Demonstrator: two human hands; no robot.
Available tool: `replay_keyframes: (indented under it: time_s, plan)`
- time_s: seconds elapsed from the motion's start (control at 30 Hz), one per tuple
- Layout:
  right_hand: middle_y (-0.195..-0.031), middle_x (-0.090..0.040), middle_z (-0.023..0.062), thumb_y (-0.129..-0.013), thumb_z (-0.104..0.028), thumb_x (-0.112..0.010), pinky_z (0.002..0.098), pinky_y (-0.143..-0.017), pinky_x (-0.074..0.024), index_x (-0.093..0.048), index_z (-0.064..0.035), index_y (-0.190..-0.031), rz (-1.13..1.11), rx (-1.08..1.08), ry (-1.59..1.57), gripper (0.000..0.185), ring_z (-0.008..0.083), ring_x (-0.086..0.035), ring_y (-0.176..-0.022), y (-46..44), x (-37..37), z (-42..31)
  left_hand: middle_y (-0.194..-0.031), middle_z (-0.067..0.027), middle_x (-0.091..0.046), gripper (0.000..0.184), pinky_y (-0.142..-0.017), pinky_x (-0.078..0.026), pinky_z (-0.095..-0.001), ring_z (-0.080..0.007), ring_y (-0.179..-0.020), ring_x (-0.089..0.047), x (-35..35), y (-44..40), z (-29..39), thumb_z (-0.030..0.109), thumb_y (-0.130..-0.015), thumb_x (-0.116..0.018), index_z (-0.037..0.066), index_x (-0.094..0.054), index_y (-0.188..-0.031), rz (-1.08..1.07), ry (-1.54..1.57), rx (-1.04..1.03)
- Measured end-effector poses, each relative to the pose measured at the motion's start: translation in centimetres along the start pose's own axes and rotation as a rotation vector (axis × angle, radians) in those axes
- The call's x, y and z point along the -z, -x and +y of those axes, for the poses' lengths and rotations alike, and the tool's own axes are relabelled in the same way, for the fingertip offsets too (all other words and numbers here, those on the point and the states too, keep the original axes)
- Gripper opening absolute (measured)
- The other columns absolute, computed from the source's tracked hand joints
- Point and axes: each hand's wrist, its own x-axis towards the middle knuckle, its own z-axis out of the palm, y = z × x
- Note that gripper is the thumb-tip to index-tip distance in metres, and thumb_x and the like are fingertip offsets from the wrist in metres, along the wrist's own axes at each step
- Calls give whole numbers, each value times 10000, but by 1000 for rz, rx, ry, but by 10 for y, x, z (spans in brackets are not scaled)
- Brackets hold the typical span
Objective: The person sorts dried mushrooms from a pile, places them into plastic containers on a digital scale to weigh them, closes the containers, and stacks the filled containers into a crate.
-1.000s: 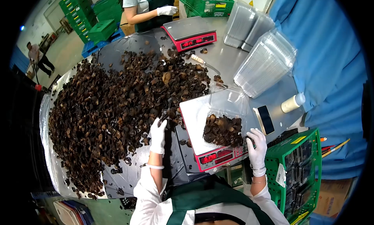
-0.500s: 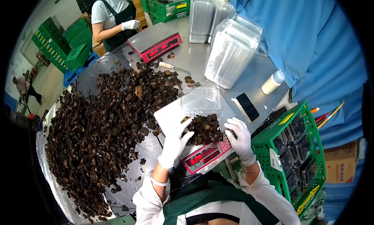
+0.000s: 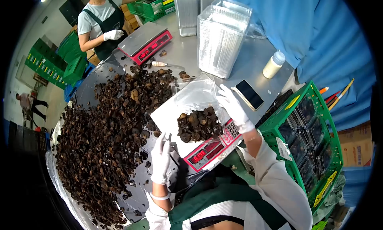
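A clear plastic box filled with dark wood ear mushrooms (image 3: 199, 125) sits on the white plate (image 3: 162, 115) of a red digital scale (image 3: 200, 156) with lit red digits. Its clear lid (image 3: 195, 90) stands hinged up behind. My gloved left hand (image 3: 160, 159) is just left of the scale, fingers stretched and nothing held. Beside the lid's right edge is my gloved right hand (image 3: 235, 109), its fingers extended; whether the fingertips touch the lid I cannot tell.
A large heap of loose wood ear mushrooms (image 3: 103, 150) covers the table's left. Nested clear boxes (image 3: 223, 38), a phone (image 3: 249, 95), a bottle (image 3: 274, 65) and a knife (image 3: 167, 65) lie beyond. A green crate (image 3: 307, 142) holds filled boxes. A co-worker (image 3: 103, 26) stands behind another scale (image 3: 145, 42).
Both hands have come away from the mushrooms: my left hand back to the scale's left side, my right hand up towards the lid. The view has shifted slightly.
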Motion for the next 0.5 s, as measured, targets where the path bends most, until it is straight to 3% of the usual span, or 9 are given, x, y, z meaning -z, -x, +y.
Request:
replay_keyframes:
  time_s: [0.13, 0.2, 0.23, 0.27, 0.3, 0.33, 0.4, 0.43, 0.5]
  plan:
    - [-1326, -509, 135, -919, -120, -614, 326, -1007, -413, -436, -70, -1394, -39, -86, -147, 510, 210, -493, -1222, -4, -15, -26, -845, -8, -575, 459, -683, -469, -230, -88, -716, -551, -23, 7, 23, 148, -969, -564, 37, -444, -1398, -96, 148, 115]
    - [-1336, -503, 165, -860, -104, -671, 355, -1025, -404, -542, -71, -1300, 270, 520, 596, 460, 267, -475, -1257, 17, -21, -44, -922, -35, -589, 432, -718, -466, -243, -112, -788, -563, -25, 8, 15, 131, -945, -598, 42, -502, -1356, -45, 77, 66]
    - [-1339, -498, 190, -797, -88, -713, 389, -1043, -391, -642, -60, -1143, 229, 630, 586, 355, 318, -449, -1283, 25, -21, -48, -984, -57, -589, 409, -745, -465, -249, -127, -832, -563, -26, 8, 8, 121, -934, -607, 47, -531, -1329, 11, -56, -103]
    - [-1355, -486, 188, -796, -123, -727, 413, -1081, -344, -684, -44, -998, 21, 521, 303, 221, 325, -414, -1308, 39, -31, -51, -1046, -79, -589, 387, -771, -464, -254, -141, -877, -563, -26, 8, 3, 111, -924, -617, 52, -560, -1302, 66, -190, -271]
    - [-1352, -489, 177, -790, -153, -728, 418, -1086, -333, -686, -49, -959, -143, 470, 423, 202, 329, -388, -1324, 50, -40, -57, -1202, -130, -558, 361, -878, -459, -306, -211, -1030, -554, -29, 9, 11, 85, -881, -648, 61, -605, -1239, 119, -348, -264]
    - [-1350, -493, 165, -784, -183, -729, 423, -1092, -322, -688, -54, -919, -304, 416, 541, 191, 332, -363, -1339, 59, -48, -60, -1202, -130, -558, 361, -878, -459, -306, -211, -1030, -554, -31, 10, 17, 85, -881, -648, 61, -605, -1239, 116, -346, -263]
    - [-1342, -505, 143, -782, -255, -706, 465, -1094, -297, -675, -67, -878, -354, 561, 885, 214, 352, -319, -1359, 66, -58, -54, -1246, -192, -558, 348, -1010, -402, -414, -346, -1172, -506, -36, 9, 26, 131, -851, -666, 64, -634, -1190, 138, -461, -432]
    - [-1336, -521, 134, -753, -315, -718, 517, -1078, -312, -669, -80, -840, -349, 611, 952, 255, 413, -342, -1333, 67, -62, -47, -1264, -196, -549, 321, -1006, -403, -431, -362, -1178, -498, -38, 6, 21, 127, -824, -687, 64, -649, -1137, 116, -451, -457]
    - [-1321, -538, 123, -761, -253, -712, 523, -1075, -316, -636, -81, -786, -333, 642, 959, 190, 421, -361, -1325, 68, -62, -41, -1264, -205, -544, 299, -1000, -407, -430, -366, -1171, -502, -42, 4, 16, 121, -810, -695, 47, -645, -1095, 111, -492, -500]
